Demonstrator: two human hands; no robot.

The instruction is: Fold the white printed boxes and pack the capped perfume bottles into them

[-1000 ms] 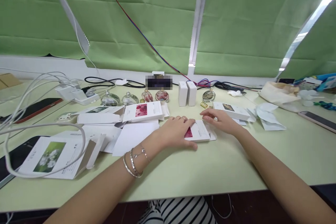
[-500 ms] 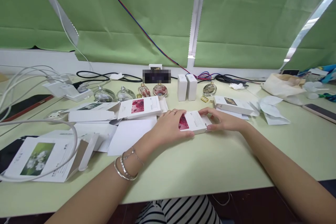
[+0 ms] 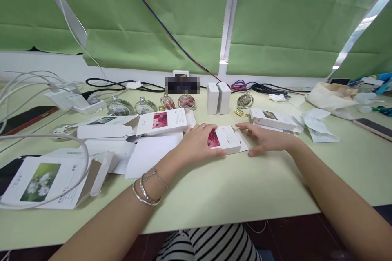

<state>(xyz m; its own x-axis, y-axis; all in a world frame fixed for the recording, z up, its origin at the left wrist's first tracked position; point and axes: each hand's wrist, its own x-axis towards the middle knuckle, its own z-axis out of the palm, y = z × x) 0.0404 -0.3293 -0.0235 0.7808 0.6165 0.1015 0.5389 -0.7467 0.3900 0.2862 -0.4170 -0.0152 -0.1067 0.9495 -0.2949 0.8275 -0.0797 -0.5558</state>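
A small white carton (image 3: 229,138) with a red rose picture lies flat on the table in front of me. My left hand (image 3: 200,140) grips its left end, thumb on the near side and fingers over the top. Just off the carton's right end, my right hand (image 3: 266,138) is open, thumb and fingers apart with nothing between them. An end flap (image 3: 243,140) sticks out of the carton toward that hand. Behind my left hand rests a larger rose-picture box (image 3: 163,121). Beyond my right hand lies another white box (image 3: 271,119) with a dark picture.
Several round glass bottles (image 3: 186,102) stand at the back, near two upright white boxes (image 3: 218,98). A gold cap (image 3: 239,112) lies beside them. At left are an opened white-flower box (image 3: 43,181) and cables (image 3: 85,151). Crumpled paper (image 3: 320,126) and a phone (image 3: 372,129) lie right.
My right hand has moved slightly right, off the carton's end, and its fingers have spread. The flap there now shows more fully. My left hand keeps its grip.
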